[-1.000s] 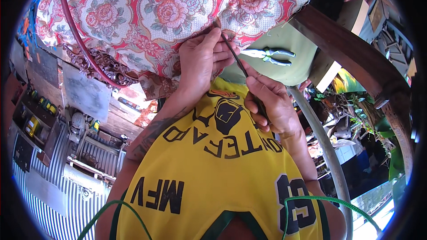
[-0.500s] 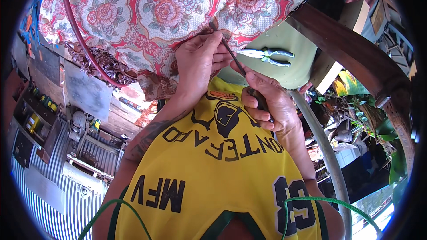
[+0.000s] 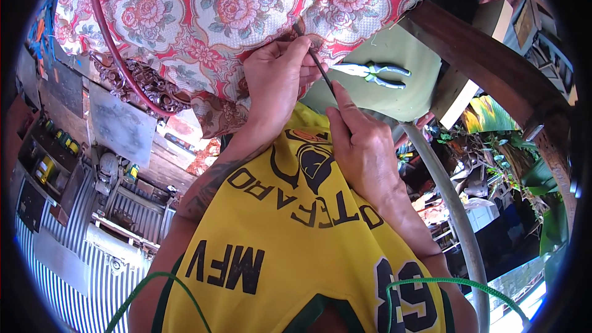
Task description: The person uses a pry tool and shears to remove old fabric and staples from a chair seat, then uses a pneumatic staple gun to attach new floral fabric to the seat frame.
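Observation:
A floral fabric (image 3: 237, 6) in red, cream and pink covers a padded piece in front of me. My left hand (image 3: 271, 80) is closed at its near edge, thumb and fingertips pinching the cloth beside the shaft of a screwdriver (image 3: 320, 69). The dark shaft slants up and left, with its tip against the fabric. Wrapped round the screwdriver's handle is my right hand (image 3: 368, 151), its index finger stretched along the shaft; the palm hides the handle. Long-nose pliers (image 3: 373, 75) with dark and pale-green grips lie just right of the hands, jaws close to the cloth.
The pliers rest on a pale green surface (image 3: 407, 49). A dark red hose (image 3: 108, 43) crosses the fabric at left, near carved dark wood (image 3: 139, 89). At right stand a brown curved wooden piece (image 3: 481, 52) and a grey metal tube (image 3: 441, 194).
My right hand has rolled over, palm turned down, and its index finger now lies along the shaft. My left hand keeps its place at the fabric edge. The view has shifted slightly.

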The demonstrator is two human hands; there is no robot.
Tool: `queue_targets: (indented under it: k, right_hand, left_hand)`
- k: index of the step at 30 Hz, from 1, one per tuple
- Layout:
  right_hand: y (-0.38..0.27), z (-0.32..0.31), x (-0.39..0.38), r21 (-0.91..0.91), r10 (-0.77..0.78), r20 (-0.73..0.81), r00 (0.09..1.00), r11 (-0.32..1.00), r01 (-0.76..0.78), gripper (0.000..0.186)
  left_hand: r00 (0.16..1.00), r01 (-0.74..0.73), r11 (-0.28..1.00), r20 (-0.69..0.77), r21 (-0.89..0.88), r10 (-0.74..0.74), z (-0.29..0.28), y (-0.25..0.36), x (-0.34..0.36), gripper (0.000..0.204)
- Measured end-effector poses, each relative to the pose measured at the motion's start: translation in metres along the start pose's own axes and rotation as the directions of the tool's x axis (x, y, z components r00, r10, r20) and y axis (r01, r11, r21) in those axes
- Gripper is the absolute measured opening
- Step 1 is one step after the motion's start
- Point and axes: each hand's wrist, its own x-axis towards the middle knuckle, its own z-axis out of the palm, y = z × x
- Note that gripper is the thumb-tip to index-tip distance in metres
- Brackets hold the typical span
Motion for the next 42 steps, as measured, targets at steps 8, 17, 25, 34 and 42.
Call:
queue_targets:
  k: [8, 17, 25, 34, 42]
  right_hand:
    - [0.014, 0.007, 0.003, 0.235, 0.102, 0.079, 0.992, 0.965, -0.118, 0.038]
    - [0.022, -0.016, 0.019, 0.671, 0.315, 0.482, 0.818, 0.467, -0.575, 0.033]
    - [0.063, -0.016, 0.022, 0.518, -0.067, 0.809, 0.584, -0.389, -0.762, 0.045]
    - [0.051, -0.022, 0.006, 0.626, 0.139, 0.763, 0.632, 0.087, -0.775, 0.043]
    - [0.077, -0.014, 0.025, 0.300, -0.286, -0.025, 0.958, 0.912, 0.280, 0.022]
  left_hand:
    - [0.998, -0.035, 0.999, -0.055, -0.008, 0.035, 0.003, -0.002, 0.003, 0.021]
    - [0.999, -0.044, 0.998, -0.029, 0.055, 0.045, 0.003, -0.003, 0.007, 0.023]
    - [0.999, 0.005, 0.999, -0.054, 0.048, -0.002, 0.008, 0.007, -0.003, 0.032]
    - [0.998, 0.038, 0.996, 0.052, 0.080, -0.043, 0.006, 0.006, -0.013, 0.032]
    - [0.940, -0.306, 0.947, 0.187, 0.093, 0.285, -0.011, 0.000, -0.058, 0.038]
